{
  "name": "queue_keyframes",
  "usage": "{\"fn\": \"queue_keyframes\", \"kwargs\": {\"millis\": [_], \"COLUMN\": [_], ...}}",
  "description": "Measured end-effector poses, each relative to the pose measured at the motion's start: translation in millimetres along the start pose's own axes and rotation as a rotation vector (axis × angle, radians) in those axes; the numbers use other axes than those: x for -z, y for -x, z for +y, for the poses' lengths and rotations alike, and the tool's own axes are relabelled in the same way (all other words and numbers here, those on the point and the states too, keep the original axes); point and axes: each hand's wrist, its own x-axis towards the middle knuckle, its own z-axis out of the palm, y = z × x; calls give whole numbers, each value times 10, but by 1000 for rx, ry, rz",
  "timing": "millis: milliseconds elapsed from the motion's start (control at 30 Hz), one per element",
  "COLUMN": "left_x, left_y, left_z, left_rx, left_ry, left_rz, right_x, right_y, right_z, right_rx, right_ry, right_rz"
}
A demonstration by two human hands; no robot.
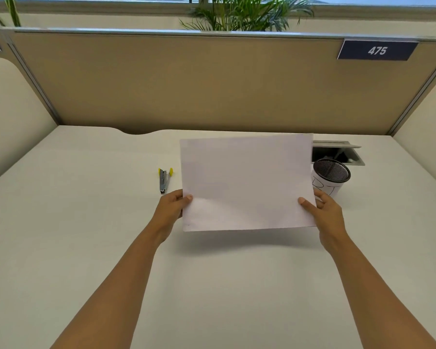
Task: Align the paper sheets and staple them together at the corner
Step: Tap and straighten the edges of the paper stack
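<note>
I have the paper sheets [247, 182] lifted clear of the white tabletop [86, 222], held flat-on toward me in landscape, with a soft shadow on the surface just below their near edge. My left hand [171, 210] has its grip pinching the lower left edge, thumb on the front face and fingers behind. My right hand [325, 210] has its grip pinching the lower right edge the same way, thumb in front, the other fingers partly showing past the paper's side. From here the stack reads as one blank white face; I cannot tell how many sheets there are or whether their edges are flush.

The stapler [164, 180], grey metal with yellow ends, lies on the tabletop just left of the sheets and just beyond my left hand, not touched. On the right, partly hidden by the paper's edge, stands a black mesh cup [331, 175] wrapped in a white label. Farther right and back is an open cable hatch [337, 152] in the tabletop. A tan partition [186, 81] closes the far side, carrying a dark plate [376, 50] marked 475.
</note>
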Motion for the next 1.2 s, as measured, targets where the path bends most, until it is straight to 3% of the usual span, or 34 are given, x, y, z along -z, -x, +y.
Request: {"fn": "queue_keyframes", "kwargs": {"millis": [300,733,967,1200], "left_x": [21,-33,-40,37], "left_y": [-48,11,92,115], "left_z": [159,184,230,265], "left_rx": [134,79,1,58], "left_ry": [56,44,38,42], "left_rz": [11,32,-50,-134], "right_x": [35,-393,-569,-584], "right_y": [-22,236,323,347], "right_z": [-100,-159,-138,-176], "right_rx": [-220,-413,-370,-279], "right_ry": [-79,-573,-616,-640], "right_rz": [-14,18,75,67]}}
